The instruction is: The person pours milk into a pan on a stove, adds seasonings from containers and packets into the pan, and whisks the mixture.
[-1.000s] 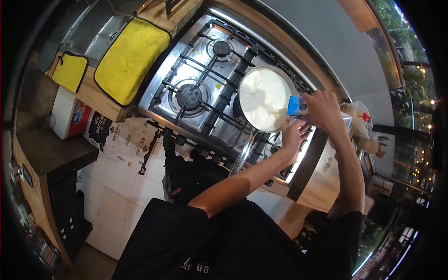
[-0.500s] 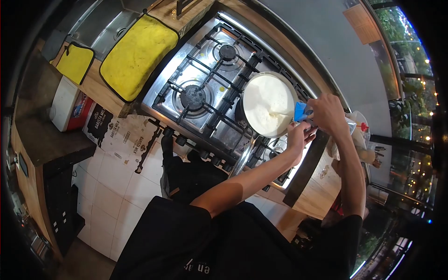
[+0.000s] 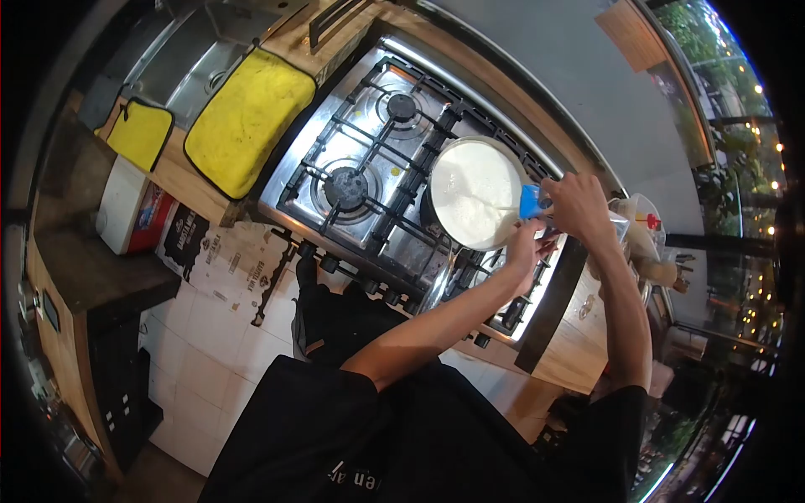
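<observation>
A blue-ended carton [image 3: 530, 201] is tilted over a wide pot [image 3: 433, 201], which stands on the stove. From its blue end a thin stream of white liquid [image 3: 478, 180] runs into the pot, and the pot holds a lot of the same liquid. My right hand [image 3: 579, 204] is closed over the carton from above. Below it, my left hand [image 3: 524, 251] is closed around the carton's lower side, close to the pot's rim. Most of the carton is hidden behind my hands. The pot's long metal handle [image 3: 436, 285] points back toward me, passing under my left forearm.
The gas stove [image 3: 293, 189] has bare burners left of the pot. A yellow cloth [image 3: 247, 121] and a smaller yellow cloth [image 3: 141, 134] lie on the wooden counter by the sink [image 3: 189, 71]. Clear containers [image 3: 641, 218] stand right of my right hand.
The view has shifted slightly. Both hands keep hold of the tilted carton, and the stream of white liquid into the pot shows more clearly now.
</observation>
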`<action>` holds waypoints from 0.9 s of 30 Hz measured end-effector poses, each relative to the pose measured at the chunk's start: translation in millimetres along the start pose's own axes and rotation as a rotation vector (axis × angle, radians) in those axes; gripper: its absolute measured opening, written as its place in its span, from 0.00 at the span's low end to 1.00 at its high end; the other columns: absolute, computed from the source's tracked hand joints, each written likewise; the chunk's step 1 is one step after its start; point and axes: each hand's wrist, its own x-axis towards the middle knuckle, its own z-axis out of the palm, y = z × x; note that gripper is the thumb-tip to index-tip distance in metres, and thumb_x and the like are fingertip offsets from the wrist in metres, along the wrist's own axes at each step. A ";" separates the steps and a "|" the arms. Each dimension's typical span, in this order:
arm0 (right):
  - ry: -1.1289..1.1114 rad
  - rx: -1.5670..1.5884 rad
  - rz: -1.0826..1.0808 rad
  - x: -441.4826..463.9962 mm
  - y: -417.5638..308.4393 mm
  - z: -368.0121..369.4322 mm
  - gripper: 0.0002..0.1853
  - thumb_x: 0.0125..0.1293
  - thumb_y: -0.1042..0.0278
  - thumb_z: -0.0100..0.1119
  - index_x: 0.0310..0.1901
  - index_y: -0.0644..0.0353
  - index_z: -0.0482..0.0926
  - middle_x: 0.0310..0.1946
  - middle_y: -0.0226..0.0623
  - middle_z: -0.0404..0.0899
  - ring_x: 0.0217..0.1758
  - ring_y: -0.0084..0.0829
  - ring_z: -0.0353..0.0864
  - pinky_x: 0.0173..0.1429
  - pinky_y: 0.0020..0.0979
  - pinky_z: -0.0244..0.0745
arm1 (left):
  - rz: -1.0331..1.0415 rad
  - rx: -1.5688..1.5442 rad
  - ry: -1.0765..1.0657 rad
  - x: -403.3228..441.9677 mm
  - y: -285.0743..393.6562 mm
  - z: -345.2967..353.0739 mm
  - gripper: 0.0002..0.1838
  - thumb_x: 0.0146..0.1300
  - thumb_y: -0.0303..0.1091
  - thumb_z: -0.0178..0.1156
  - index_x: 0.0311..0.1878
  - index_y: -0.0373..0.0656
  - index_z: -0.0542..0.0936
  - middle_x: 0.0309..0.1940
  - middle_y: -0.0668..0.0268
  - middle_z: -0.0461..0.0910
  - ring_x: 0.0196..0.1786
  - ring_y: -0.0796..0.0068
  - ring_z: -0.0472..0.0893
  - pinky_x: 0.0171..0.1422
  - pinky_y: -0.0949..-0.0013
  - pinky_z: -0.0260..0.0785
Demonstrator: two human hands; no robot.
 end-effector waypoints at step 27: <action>1.282 0.610 2.885 -208.4 -606.3 2.1 0.21 0.50 0.69 0.71 0.43 0.64 0.72 0.31 0.40 0.79 0.33 0.27 0.78 0.39 0.32 0.74 | -0.412 1.675 -0.428 -252.4 179.1 -158.2 0.08 0.66 0.30 0.56 0.47 0.43 0.73 0.39 0.67 0.78 0.34 0.80 0.75 0.35 0.78 0.65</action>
